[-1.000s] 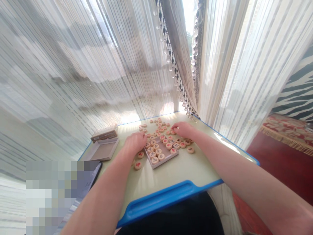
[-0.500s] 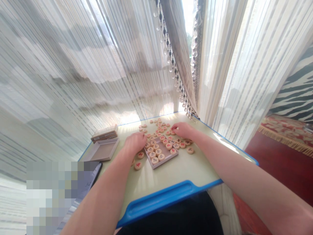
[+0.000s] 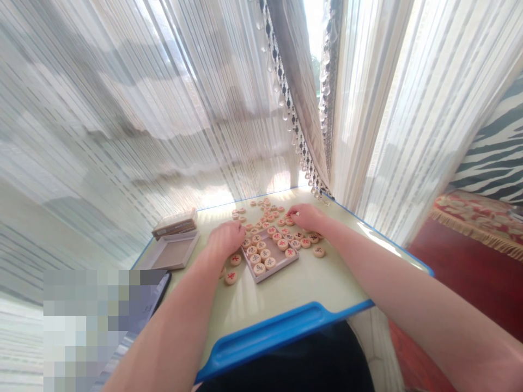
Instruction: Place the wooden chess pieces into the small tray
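A shallow cardboard box [image 3: 281,265] lies on the table in front of me, partly filled with round wooden Chinese chess pieces marked in black and red. My left hand [image 3: 231,237] rests at the box's far left edge, fingers curled down; whatever is under the fingertips is hidden. Beyond the box's right side, my right hand [image 3: 304,215] is closed, its fingertips pinching at a Chinese chess piece [image 3: 290,222] in the loose group. Several more pieces lie behind and right of the box. A red-marked piece [image 3: 231,277] sits near my left wrist.
An open box lid [image 3: 177,253] and a closed carton [image 3: 175,222] are at the table's left side. A blue rim with a trough [image 3: 269,332] runs along the near edge. String curtains [image 3: 229,136] hang close behind the table. A dark-edged flat object [image 3: 161,291] is at lower left.
Almost nothing differs. Both hands keep their places, and the view has shifted very slightly.
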### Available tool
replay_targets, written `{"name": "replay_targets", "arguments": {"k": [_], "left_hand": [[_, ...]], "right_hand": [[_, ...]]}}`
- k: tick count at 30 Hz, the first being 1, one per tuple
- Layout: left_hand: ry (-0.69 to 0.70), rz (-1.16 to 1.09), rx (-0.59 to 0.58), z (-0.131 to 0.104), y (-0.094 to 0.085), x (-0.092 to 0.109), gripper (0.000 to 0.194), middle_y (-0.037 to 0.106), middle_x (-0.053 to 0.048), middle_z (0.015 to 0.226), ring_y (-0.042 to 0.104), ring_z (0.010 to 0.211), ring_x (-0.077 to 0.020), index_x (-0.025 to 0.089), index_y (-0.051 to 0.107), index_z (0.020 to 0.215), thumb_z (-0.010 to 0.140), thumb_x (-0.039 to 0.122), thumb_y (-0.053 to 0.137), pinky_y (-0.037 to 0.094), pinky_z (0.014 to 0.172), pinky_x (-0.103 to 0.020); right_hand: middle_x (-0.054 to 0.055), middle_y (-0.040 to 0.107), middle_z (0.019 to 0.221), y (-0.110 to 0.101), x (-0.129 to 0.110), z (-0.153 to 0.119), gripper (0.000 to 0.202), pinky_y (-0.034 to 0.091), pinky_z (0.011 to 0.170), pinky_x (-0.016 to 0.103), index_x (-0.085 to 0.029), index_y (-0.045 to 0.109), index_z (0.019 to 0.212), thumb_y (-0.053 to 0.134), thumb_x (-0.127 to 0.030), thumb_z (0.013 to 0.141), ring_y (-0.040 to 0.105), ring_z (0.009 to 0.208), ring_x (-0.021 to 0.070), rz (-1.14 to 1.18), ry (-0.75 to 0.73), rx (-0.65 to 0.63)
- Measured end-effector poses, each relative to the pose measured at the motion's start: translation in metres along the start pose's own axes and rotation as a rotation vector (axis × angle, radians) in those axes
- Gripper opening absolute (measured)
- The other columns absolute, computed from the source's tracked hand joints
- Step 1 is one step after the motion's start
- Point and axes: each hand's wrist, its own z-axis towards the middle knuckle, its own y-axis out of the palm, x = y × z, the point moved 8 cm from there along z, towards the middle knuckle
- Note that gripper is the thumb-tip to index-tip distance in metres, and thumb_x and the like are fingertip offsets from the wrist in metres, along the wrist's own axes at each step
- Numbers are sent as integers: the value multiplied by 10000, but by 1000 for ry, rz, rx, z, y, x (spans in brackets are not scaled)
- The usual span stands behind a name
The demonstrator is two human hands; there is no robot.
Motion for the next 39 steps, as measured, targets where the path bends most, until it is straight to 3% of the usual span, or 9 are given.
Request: {"name": "replay_targets", "arguments": {"k": [7, 12, 17, 27, 39], "left_hand": [[-10, -9, -5, 0, 0, -1, 409, 643, -76, 1029, 582, 934, -210, 212, 611, 926, 848, 370, 241, 443, 785, -300], [-2, -8, -6, 1, 0, -1, 411, 637, -86, 1037, 583, 933, -221, 204, 608, 933, 847, 355, 235, 446, 772, -315], [-6, -17, -18, 2, 3, -1, 413, 636, -90, 1033, 583, 937, -223, 199, 612, 926, 848, 367, 243, 440, 784, -317], [-12, -24, -28, 2, 4, -2, 413, 627, -89, 1057, 574, 955, -222, 202, 607, 947, 846, 381, 249, 433, 799, -317], [5, -13, -30, 3, 6, -3, 417, 633, -88, 1044, 576, 953, -219, 203, 605, 948, 843, 404, 255, 430, 805, -310]], "right_hand": [[19, 603, 1114, -1, -5, 0, 290, 350, 932, 297, -267, 664, 995, 454, -261, 795, 517, 1009, 194, -77, -60, 26], [24, 641, 1016, -8, -2, -1, 242, 387, 862, 293, -251, 690, 874, 483, -246, 750, 530, 978, 206, -70, -14, 46], [38, 676, 810, -13, 4, -7, 236, 432, 710, 260, -240, 688, 875, 507, -273, 728, 593, 820, 185, -33, 108, 2], [53, 671, 946, -8, -9, -3, 218, 411, 831, 270, -204, 677, 844, 499, -208, 718, 575, 920, 195, -47, -69, 48], [35, 686, 858, -4, 2, 0, 238, 431, 699, 261, -237, 674, 884, 480, -245, 746, 596, 781, 182, -33, 11, 33]]}}
